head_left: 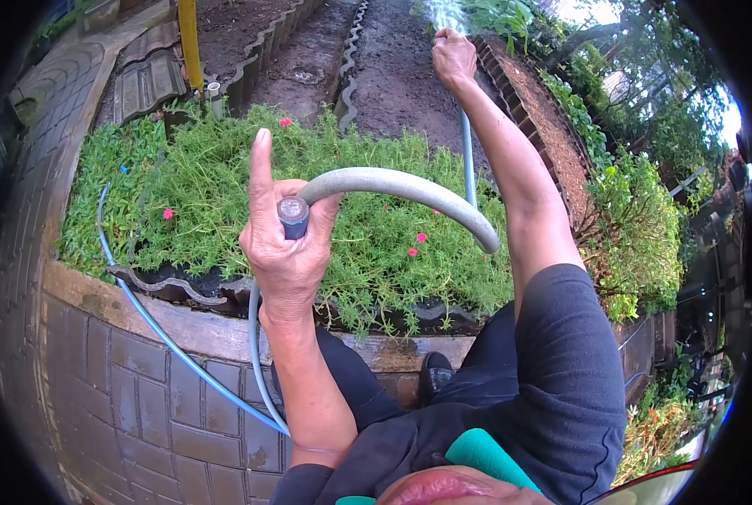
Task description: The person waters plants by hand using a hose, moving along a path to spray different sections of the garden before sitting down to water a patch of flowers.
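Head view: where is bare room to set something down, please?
Free: the brick paving, bordered by the curb and blue hose; the soil strip right of the wavy edging. Crowded: the flowering plants, with the left hand and grey hose loop above.

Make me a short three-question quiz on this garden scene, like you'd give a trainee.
1. Where is the water spraying? A) Beside the shoe. B) Beside the right hand. C) Across the paving.
2. True or false: the left hand has its index finger stretched out straight.
3. Fill the gap: the left hand holds a curved, ___ tube.

Key: 1. B. 2. True. 3. Grey.
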`<state>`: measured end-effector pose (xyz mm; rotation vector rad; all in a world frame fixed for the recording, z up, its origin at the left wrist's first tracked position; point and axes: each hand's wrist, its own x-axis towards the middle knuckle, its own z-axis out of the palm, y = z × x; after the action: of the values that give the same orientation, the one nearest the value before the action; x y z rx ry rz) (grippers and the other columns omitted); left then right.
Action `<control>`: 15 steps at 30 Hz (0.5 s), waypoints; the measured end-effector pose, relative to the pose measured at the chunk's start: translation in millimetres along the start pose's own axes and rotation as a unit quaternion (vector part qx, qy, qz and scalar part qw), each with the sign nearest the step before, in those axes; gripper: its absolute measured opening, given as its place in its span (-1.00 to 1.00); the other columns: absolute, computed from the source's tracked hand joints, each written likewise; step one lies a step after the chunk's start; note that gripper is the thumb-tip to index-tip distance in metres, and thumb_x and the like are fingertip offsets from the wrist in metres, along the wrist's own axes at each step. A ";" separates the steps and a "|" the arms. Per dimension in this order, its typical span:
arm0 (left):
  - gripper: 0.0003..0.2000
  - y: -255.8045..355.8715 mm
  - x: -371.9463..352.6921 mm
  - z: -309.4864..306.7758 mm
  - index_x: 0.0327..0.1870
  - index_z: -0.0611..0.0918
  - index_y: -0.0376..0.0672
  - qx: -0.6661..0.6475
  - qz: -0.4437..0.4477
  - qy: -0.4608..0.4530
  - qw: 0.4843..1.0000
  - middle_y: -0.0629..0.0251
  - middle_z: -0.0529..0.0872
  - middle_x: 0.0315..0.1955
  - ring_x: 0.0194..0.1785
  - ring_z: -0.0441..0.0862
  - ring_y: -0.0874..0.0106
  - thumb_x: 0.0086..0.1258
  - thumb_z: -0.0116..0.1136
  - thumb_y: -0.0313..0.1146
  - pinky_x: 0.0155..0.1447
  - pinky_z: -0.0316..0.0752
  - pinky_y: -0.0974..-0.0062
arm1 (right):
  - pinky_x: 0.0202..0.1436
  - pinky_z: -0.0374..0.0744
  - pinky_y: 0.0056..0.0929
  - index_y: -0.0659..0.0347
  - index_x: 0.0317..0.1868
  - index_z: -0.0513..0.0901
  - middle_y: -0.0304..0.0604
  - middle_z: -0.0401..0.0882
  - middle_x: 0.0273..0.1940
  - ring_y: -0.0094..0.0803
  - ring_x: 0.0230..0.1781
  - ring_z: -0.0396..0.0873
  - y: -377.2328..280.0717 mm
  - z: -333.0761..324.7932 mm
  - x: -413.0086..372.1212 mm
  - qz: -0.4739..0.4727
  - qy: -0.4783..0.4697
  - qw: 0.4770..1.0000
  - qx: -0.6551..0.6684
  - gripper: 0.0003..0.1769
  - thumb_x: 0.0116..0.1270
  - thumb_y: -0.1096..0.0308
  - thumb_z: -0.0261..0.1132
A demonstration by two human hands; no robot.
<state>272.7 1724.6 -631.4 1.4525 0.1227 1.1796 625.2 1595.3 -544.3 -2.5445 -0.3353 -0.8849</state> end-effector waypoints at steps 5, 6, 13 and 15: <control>-0.35 -6.0 2.2 -4.5 0.32 0.45 -0.17 0.035 0.021 -0.031 0.999 0.38 0.61 -0.50 -0.46 0.51 0.61 0.16 0.44 -0.46 -0.40 0.44 0.59 | 0.08 0.57 -0.16 0.02 -0.10 0.70 0.04 0.70 -0.13 -0.03 -0.05 0.65 -5.5 -4.5 2.9 0.001 0.017 1.000 -0.006 -0.74 0.33 0.28 0.10; -0.37 -6.5 1.9 -4.9 0.30 0.47 -0.18 0.042 0.021 -0.039 0.998 0.38 0.61 -0.50 -0.46 0.52 0.60 0.15 0.44 -0.46 -0.40 0.43 0.58 | 0.08 0.57 -0.16 0.02 -0.09 0.70 0.04 0.70 -0.13 -0.03 -0.05 0.65 -4.9 -5.5 3.9 -0.002 0.016 1.000 -0.006 -0.74 0.33 0.28 0.11; -0.44 2.1 -1.9 1.9 0.20 0.54 -0.20 0.031 -0.011 -0.074 0.997 0.31 0.60 -0.55 -0.51 0.53 0.56 0.13 0.45 -0.47 -0.44 0.44 0.54 | 0.11 0.57 -0.15 0.02 -0.11 0.71 0.03 0.67 -0.05 -0.01 0.03 0.62 1.2 18.9 -13.4 -0.045 -0.106 0.991 -0.074 -0.74 0.25 0.33 0.14; -0.45 1.5 -3.1 4.0 0.19 0.55 -0.20 0.033 -0.004 -0.074 0.997 0.30 0.60 -0.55 -0.50 0.55 0.54 0.12 0.45 -0.48 -0.43 0.45 0.53 | 0.10 0.57 -0.12 0.10 -0.11 0.69 0.07 0.67 -0.06 0.01 0.02 0.62 2.8 30.5 -23.8 -0.057 -0.125 0.986 -0.096 -0.74 0.25 0.35 0.14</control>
<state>273.2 1719.3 -631.1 1.5905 0.0653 1.0656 624.2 1604.9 -581.8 -2.8485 -0.4978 -0.6639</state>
